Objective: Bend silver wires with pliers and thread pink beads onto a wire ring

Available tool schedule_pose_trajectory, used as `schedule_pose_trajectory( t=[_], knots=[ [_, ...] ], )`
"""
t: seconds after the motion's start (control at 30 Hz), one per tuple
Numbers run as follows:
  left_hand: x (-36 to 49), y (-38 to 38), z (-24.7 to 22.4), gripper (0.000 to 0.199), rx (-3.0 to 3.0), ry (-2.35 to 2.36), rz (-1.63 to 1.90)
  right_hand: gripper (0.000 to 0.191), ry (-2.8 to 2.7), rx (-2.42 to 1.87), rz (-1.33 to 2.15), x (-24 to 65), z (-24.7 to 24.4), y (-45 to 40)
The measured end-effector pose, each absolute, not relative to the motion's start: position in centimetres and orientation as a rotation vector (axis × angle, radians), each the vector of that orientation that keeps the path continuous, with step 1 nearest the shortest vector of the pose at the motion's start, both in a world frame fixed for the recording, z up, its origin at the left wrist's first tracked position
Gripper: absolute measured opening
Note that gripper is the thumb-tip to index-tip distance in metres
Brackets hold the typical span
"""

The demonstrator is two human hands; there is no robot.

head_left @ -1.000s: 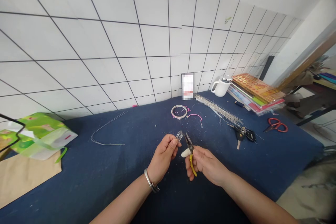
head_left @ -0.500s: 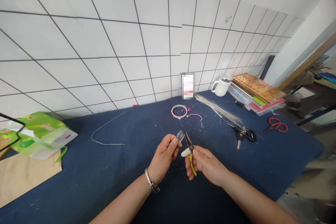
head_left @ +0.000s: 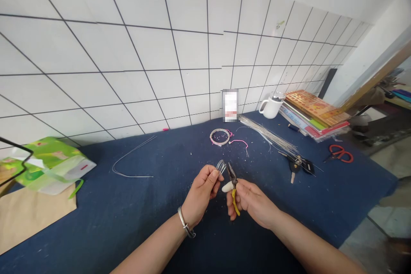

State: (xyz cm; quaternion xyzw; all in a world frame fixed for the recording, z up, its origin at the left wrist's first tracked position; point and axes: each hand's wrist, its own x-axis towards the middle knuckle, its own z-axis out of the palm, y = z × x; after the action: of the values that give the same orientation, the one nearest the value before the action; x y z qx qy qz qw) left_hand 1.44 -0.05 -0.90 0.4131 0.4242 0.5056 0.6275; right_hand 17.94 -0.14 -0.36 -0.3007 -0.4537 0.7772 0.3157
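Note:
My left hand (head_left: 202, 190) pinches a small bundle of bent silvery wire (head_left: 221, 165), whose rounded loops stick up past the thumb. Close on its right, my right hand (head_left: 252, 201) grips pliers (head_left: 232, 176) with yellow handles, their dark jaws pointing up beside the wire. Whether the jaws touch the wire I cannot tell. A white cover (head_left: 227, 186) wraps one finger of the right hand. Beyond the hands lies a ring (head_left: 220, 130) wound with pale and pink cord, with small beads inside it, and a pink cord (head_left: 240, 141) trails beside it.
Long straight wires (head_left: 269, 132) lie at the back right, near keys (head_left: 293, 167), red-handled scissors (head_left: 338, 154), a white mug (head_left: 269, 108) and stacked books (head_left: 316, 109). A bent wire (head_left: 117, 171) rests on the blue cloth (head_left: 105, 218) at left, near a green bag (head_left: 61, 158). A tiled wall rises behind.
Both hands, the wire bundle and the pliers hold nearly the same pose. The whole view has shifted very slightly.

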Motion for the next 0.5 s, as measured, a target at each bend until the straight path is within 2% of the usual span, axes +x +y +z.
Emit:
schedule_pose_trajectory(
  t=[0.5],
  knots=[
    [1.47,-0.07,-0.70,0.027,0.943,0.966,1.139,0.027,-1.183,-0.792,2.025,17.91,-0.55,-0.17]
  ],
)
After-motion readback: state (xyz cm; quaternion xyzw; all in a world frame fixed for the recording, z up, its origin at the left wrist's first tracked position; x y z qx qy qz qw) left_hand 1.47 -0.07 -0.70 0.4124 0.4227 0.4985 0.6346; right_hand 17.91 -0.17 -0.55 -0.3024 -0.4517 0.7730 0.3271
